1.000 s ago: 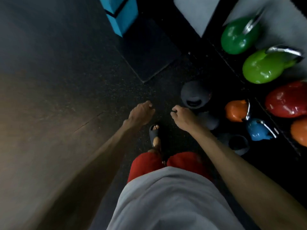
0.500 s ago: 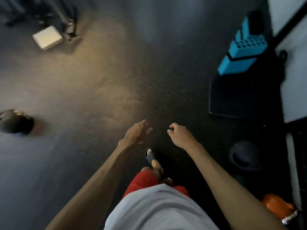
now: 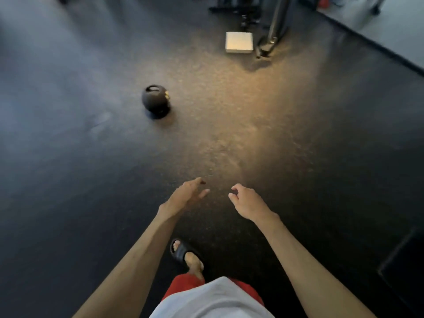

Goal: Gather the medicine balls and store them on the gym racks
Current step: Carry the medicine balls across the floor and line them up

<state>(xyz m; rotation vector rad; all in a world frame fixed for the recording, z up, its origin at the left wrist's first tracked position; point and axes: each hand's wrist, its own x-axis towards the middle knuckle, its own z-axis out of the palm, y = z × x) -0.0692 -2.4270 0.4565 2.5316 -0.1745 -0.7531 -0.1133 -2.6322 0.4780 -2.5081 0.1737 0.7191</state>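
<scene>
i see my left hand (image 3: 185, 195) spread, right hand (image 3: 247, 200) slackly curled, both holding nothing, well apart from the black medicine ball (image 3: 156, 101) on the floor (image 3: 68, 180).

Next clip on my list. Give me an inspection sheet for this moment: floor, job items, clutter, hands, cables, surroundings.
Surface: dark speckled rubber floor, with a warm patch of light across the middle.
Job's things: one black ball with a grip slot on top, resting on the floor ahead and to the left, apart from both hands; no rack seen.
Clutter: white square block on the floor beside a metal post.
Grippers: left hand relaxed and empty; right hand loosely curled and empty.
Cables: nothing seen.
Surroundings: dark machine base at the top; pale floor top right; dark mat lower right; black sandal on the forward foot.
</scene>
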